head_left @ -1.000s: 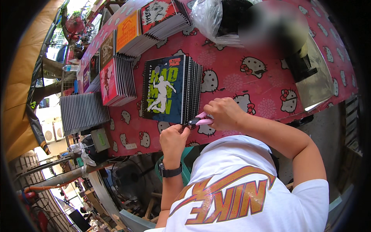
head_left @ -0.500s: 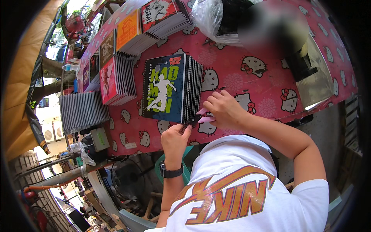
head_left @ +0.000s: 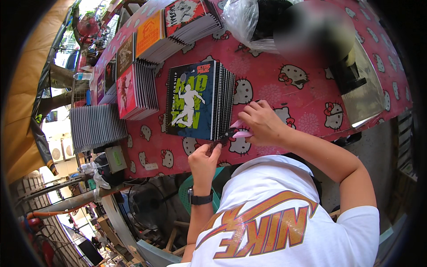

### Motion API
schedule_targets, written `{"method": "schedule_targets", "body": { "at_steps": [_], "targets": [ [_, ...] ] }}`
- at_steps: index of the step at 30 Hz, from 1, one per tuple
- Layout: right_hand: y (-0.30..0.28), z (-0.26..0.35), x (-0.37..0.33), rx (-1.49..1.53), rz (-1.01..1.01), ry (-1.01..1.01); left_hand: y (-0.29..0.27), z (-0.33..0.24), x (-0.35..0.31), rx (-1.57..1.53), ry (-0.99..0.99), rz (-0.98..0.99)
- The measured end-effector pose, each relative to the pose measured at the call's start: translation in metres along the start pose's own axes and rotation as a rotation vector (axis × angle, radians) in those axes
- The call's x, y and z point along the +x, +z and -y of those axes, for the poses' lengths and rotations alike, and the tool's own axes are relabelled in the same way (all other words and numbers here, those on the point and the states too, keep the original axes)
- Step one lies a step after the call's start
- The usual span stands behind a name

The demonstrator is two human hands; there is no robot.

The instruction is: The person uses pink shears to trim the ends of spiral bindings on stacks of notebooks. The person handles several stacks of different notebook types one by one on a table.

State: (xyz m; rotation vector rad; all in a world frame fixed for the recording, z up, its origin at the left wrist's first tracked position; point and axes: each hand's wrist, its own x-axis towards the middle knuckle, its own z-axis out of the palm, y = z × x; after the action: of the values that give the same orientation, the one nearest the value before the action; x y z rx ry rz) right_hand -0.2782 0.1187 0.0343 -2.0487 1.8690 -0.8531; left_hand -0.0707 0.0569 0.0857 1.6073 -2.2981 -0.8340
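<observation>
A stack of spiral-bound notebooks (head_left: 190, 100) lies in front of me, the top cover dark blue with green lettering and a white player figure. My right hand (head_left: 263, 122) is closed round the pink handles of small pliers (head_left: 243, 134). Their dark jaws point at the stack's near right corner. By that same corner my left hand (head_left: 203, 161) has thumb and forefinger pinched together at the bindings' lower end. A small dark bit shows at its fingertips, too small to make out. A black watch (head_left: 201, 198) is on my left wrist.
More notebook stacks (head_left: 151, 38) stand along the far left of the pink patterned table (head_left: 307, 98). A pile with grey bindings (head_left: 98, 128) sits at the left edge. Far off are a clear plastic bag (head_left: 240, 20) and, at right, a beige flat sheet (head_left: 362, 95).
The plier handles have spread slightly apart, and the right hand has shifted slightly. My left hand stays pinched at the corner. The whole view has shifted slightly.
</observation>
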Motion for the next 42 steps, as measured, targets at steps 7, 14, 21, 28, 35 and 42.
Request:
{"method": "schedule_targets", "body": {
  "at_steps": [7,14,21,28,35,42],
  "targets": [
    [0.000,0.004,0.005,-0.053,-0.028,-0.048,0.010,0.008,0.001,-0.063,0.030,-0.041],
    [0.009,0.005,0.006,0.112,0.327,0.218,0.008,0.003,0.000,-0.060,0.045,-0.060],
    [0.010,-0.009,0.001,0.016,0.027,-0.001,0.015,0.021,-0.003,-0.373,-0.064,-0.041],
    [0.013,-0.007,0.004,-0.088,0.075,-0.045,0.025,0.020,0.005,-0.612,-0.233,0.114],
    [0.006,-0.004,0.005,-0.121,-0.070,-0.157,0.027,0.024,0.007,-0.565,-0.145,0.044],
    [0.006,-0.001,0.007,-0.110,0.031,-0.114,0.028,0.026,0.008,-0.485,-0.146,0.027]
  ]
}}
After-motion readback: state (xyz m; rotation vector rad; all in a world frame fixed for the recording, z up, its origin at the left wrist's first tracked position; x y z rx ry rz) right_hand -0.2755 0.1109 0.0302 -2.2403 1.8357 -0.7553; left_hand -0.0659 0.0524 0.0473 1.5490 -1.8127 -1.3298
